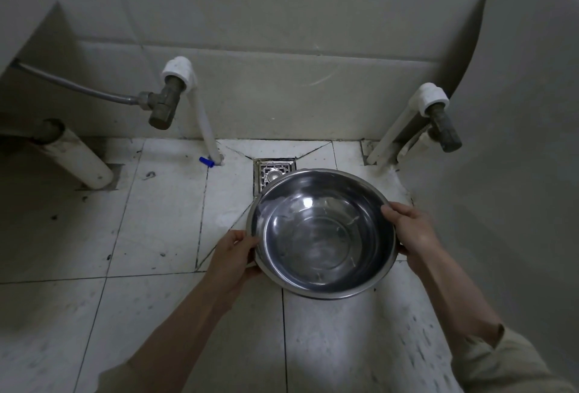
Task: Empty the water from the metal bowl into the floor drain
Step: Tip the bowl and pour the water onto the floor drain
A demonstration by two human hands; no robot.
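A shiny metal bowl (322, 232) is held above the white tiled floor, roughly level, with clear water in its bottom. My left hand (233, 254) grips the bowl's left rim, thumb over the edge. My right hand (413, 232) grips the right rim the same way. The square metal floor drain (272, 173) lies in the floor just beyond the bowl's far left rim, and the bowl covers its near right part.
Two wall valves with white pipes stand left (170, 98) and right (438, 120) of the drain. A thick white pipe (78, 157) lies at far left. A small blue object (206, 161) sits by the left pipe's foot. A white curved fixture (517, 110) fills the right side.
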